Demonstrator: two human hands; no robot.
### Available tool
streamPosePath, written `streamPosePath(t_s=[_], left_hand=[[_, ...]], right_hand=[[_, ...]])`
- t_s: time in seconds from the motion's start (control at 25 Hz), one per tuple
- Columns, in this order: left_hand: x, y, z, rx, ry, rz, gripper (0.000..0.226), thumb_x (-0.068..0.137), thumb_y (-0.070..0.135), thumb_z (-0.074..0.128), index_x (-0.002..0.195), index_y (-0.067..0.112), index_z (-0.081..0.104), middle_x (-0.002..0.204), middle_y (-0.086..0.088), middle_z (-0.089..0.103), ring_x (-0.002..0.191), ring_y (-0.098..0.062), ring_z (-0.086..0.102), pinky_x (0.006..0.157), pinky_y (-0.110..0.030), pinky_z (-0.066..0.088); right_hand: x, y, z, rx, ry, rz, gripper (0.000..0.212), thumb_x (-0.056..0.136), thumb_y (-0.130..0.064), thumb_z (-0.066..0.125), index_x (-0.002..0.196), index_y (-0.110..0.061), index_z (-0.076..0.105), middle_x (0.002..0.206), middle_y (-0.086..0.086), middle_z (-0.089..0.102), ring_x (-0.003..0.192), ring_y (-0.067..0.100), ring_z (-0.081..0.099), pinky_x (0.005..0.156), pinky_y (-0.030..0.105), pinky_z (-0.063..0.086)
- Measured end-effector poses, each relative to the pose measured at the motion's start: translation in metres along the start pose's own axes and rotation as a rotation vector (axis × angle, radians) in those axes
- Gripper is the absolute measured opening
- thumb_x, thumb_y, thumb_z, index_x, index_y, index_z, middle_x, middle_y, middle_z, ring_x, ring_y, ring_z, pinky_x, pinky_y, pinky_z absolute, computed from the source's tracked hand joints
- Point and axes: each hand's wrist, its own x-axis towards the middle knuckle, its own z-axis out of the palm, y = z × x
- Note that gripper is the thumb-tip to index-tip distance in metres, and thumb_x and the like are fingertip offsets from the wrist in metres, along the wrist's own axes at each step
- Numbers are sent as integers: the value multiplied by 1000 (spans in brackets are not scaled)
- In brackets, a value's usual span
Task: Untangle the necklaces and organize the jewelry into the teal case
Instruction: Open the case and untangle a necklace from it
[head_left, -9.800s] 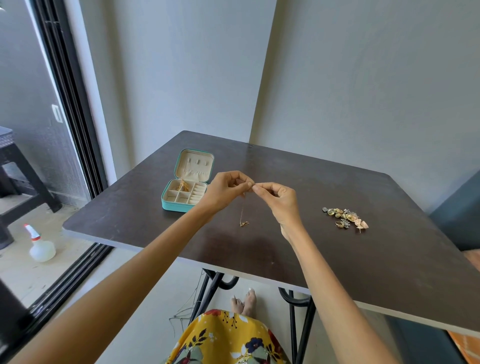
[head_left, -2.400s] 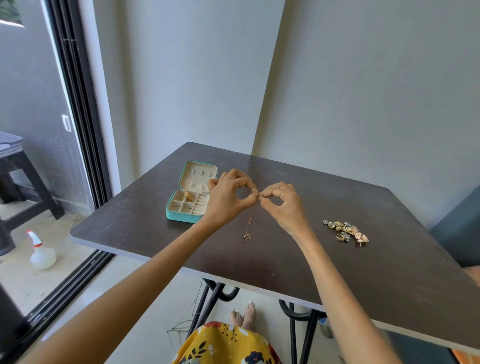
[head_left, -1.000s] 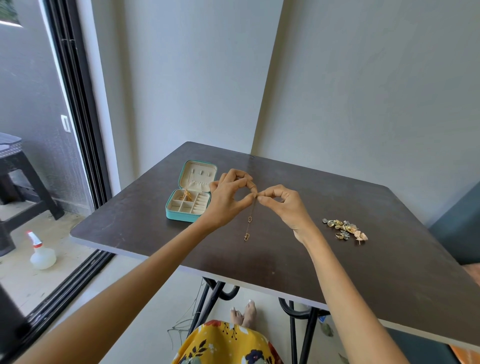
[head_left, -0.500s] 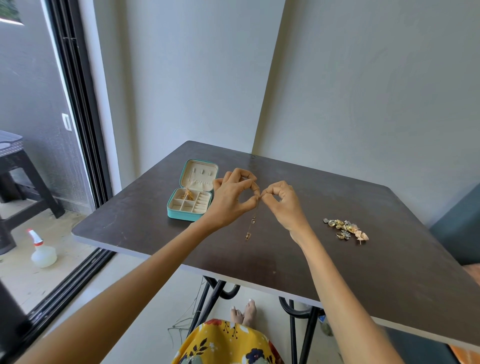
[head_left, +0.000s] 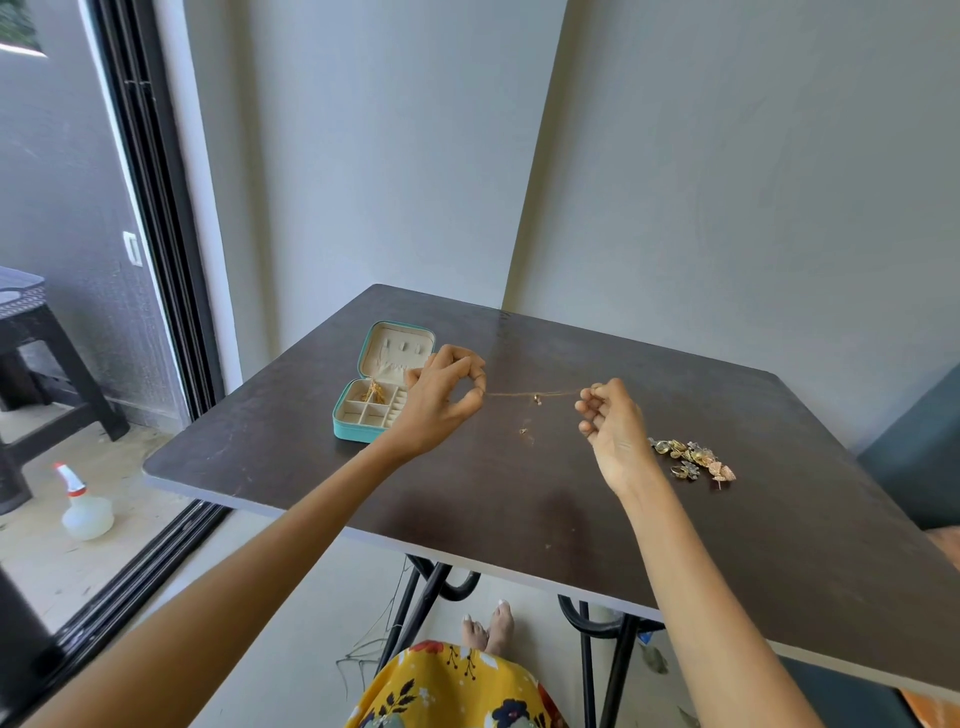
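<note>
My left hand (head_left: 441, 397) and right hand (head_left: 610, 423) each pinch an end of the thin necklace (head_left: 535, 395), stretched level above the middle of the table (head_left: 519, 519). The open teal case (head_left: 376, 389) sits just left of my left hand, near the table's left edge. The loose jewelry pile (head_left: 693, 460) lies right of centre, with bare tabletop toward the near edge.

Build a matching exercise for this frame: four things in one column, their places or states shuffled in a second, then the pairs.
Things:
1. teal case
2. necklace chain
3. loose jewelry pile
4. spray bottle

States:
A. on the floor
B. stretched between left hand and right hand
C. open on the table
D. on the table beside the right hand

Pairs: 1-C, 2-B, 3-D, 4-A
</note>
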Motion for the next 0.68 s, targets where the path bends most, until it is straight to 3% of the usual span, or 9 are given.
streamPosePath(t_s=[0.16,0.32,0.4,0.48,0.56,0.68], left_hand=[[2,-10,-1,-180,-17,-97,28,92,5,47,77,29,46,98,7,60,99,-11,55,99,-41,34],[-1,-8,9,-483,-9,-229,24,97,4,36,80,18,45,89,5,68,80,-1,60,78,-15,45],[-2,-7,13,-634,44,-311,24,98,4,32,81,16,42,86,1,71,77,-4,64,72,-12,47],[0,-6,13,-832,82,-401,24,98,4,27,81,15,40,78,-1,71,78,-16,67,77,-21,52],[3,-5,11,-1013,94,-461,24,97,4,27,78,13,38,64,-2,62,67,-21,64,77,-32,55],[4,-3,11,-1008,80,-510,26,97,9,36,72,14,37,55,1,42,48,-13,42,55,-26,48]], right_hand=[[-1,9,-4,189,10,134,19,89,-12,41,72,-14,49,71,0,56,64,12,53,59,22,40],[-3,15,4,368,-21,185,20,89,-12,37,71,-13,46,66,2,54,63,15,52,62,24,45],[-5,17,10,409,-66,188,21,89,-12,36,70,-14,44,59,0,51,57,15,50,59,24,45],[-7,18,14,420,-134,219,21,87,-11,34,68,-15,41,51,-2,43,44,12,41,43,20,38],[-7,17,13,395,-196,246,20,86,-10,32,68,-16,38,47,-4,36,35,8,30,32,18,24],[-6,12,6,354,-234,233,20,86,-10,31,67,-16,37,46,-5,30,32,6,23,29,17,17]])
